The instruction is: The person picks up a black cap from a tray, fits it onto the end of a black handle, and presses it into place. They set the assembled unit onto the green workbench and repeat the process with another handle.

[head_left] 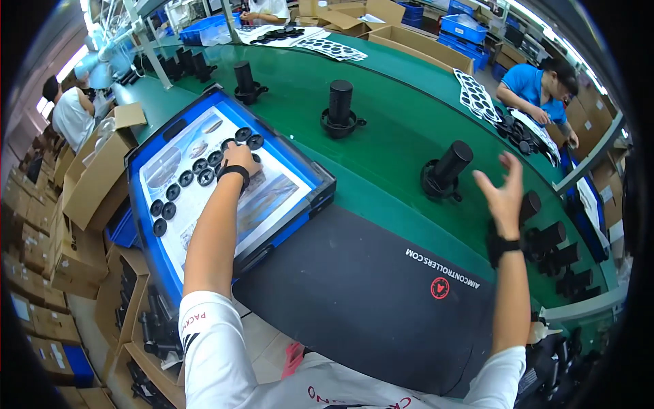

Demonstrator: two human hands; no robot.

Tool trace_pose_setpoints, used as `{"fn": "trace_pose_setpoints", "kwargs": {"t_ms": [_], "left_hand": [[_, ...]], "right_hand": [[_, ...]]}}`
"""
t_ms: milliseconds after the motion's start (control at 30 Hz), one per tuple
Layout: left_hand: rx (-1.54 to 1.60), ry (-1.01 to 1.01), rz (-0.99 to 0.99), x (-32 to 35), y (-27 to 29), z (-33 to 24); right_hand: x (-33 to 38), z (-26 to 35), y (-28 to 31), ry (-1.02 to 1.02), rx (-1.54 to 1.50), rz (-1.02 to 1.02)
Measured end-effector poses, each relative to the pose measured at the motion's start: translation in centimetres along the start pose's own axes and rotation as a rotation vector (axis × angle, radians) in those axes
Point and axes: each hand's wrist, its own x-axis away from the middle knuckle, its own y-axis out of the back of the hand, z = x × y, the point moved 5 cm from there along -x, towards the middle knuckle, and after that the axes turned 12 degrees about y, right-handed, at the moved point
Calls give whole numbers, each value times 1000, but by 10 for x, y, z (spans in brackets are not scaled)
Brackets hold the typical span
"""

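My left hand (240,158) reaches down among several black spoked discs (206,176) lying on a printed sheet (279,194) in a blue-framed tray (300,158). Its fingers are bent together on one disc at the upper end of the group; the palm side is hidden. Away to the right, my right hand (503,191) is raised with thumb and fingers apart, holding nothing. Just left of it a black cylinder (453,163) on a round, eared base leans on the green conveyor belt (388,153). Another such cylinder (340,102) stands upright farther back.
More black cylinders (546,237) stand close by my right wrist. A dark mat (354,273) lies before me. Cardboard boxes (95,184) crowd the left side. Across the belt, a person in blue (535,92) sits by white sheets (477,95) with black rings.
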Motion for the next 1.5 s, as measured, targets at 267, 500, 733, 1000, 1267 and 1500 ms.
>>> {"fn": "trace_pose_setpoints", "kwargs": {"t_ms": [267,500,733,1000,1267,1500], "left_hand": [[373,-184,-194,60,53,-9],[1796,-466,753,258,73,6],[2109,-141,1378,389,-27,-64],[2152,-271,1666,450,-39,-107],[1953,-444,1057,455,-40,-114],[1966,-499,985,456,-41,-118]], "right_hand": [[16,-40,-71,-199,-318,70],[33,39,61,2,-562,-255],[103,67,64,-279,-1253,-113],[143,80,53,-713,-1573,-263],[148,73,44,-755,-1652,-237],[149,71,43,-772,-1640,-243]]}}
